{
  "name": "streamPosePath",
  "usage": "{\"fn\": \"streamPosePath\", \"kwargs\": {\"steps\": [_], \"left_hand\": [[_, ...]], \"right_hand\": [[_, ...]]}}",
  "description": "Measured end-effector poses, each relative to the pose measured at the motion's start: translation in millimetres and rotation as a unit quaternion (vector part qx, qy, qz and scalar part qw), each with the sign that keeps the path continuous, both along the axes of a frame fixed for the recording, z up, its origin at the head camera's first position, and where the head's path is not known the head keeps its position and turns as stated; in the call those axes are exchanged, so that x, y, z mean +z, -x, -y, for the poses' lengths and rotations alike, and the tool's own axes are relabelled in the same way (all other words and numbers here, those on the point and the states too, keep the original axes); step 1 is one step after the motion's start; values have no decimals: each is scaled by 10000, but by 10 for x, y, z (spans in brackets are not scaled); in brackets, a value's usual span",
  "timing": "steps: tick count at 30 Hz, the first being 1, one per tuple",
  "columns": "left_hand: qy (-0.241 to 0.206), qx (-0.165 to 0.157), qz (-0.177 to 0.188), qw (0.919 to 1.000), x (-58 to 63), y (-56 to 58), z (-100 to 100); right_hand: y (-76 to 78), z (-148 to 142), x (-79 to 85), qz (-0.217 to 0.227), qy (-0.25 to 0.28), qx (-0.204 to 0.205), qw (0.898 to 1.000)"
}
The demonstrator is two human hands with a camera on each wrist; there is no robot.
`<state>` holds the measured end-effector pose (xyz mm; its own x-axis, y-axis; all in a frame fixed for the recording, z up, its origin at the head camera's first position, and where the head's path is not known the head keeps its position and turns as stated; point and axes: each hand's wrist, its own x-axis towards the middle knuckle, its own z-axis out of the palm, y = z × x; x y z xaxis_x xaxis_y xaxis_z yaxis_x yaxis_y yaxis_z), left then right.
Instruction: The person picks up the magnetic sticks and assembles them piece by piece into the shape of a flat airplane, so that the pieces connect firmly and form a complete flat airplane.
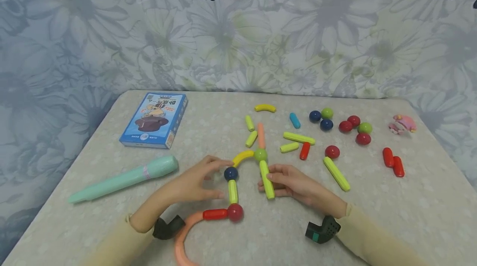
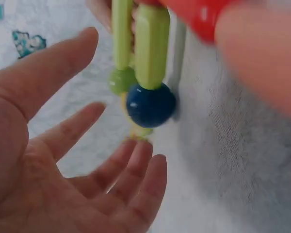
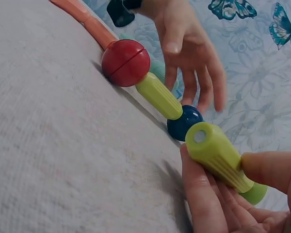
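Flowered fabric (image 1: 261,50) backs the tabletop (image 1: 283,237), where below frame centre my right grip (image 1: 292,181) pinches a yellow-green rod (image 1: 266,180) against a green ball (image 1: 260,155), likely for alignment, while my left grip (image 1: 195,181) is spread beside a blue ball (image 1: 231,174), perhaps for support.

Head view: dim, diffuse light; faint shadows on tablecloth (image 1: 268,233). Left wrist view: peach rod (image 2: 266,58) at two o'clock, red rod (image 2: 205,20) at one, blurred. Right wrist view: glare on blue ball (image 3: 181,127), three o'clock; soft shadow, five o'clock.
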<state>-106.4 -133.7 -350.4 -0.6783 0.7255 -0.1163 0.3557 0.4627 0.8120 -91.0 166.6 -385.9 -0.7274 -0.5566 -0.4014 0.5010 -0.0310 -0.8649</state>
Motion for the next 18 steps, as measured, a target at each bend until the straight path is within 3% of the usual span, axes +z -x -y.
{"fn": "streamPosePath", "kwargs": {"steps": [3, 7, 10, 13, 18], "left_hand": [[189, -203, -107, 9996, 27, -166, 50], [167, -672, 444, 9966, -7, -275, 11], [60, -821, 546, 9951, -70, -283, -54], [59, -935, 401, 9948, -101, -268, -107], [234, -1054, 328, 9936, -67, -255, -151]], "right_hand": [[-15, 2, -10, -41, 28, 10, 10000], [-23, 6, 5, -121, -30, 9, 9999], [-24, 17, 20, -167, -193, 66, 9997], [-34, 25, 45, -252, -440, 168, 9986], [-68, 32, 97, -615, -1133, 318, 9911]]}}
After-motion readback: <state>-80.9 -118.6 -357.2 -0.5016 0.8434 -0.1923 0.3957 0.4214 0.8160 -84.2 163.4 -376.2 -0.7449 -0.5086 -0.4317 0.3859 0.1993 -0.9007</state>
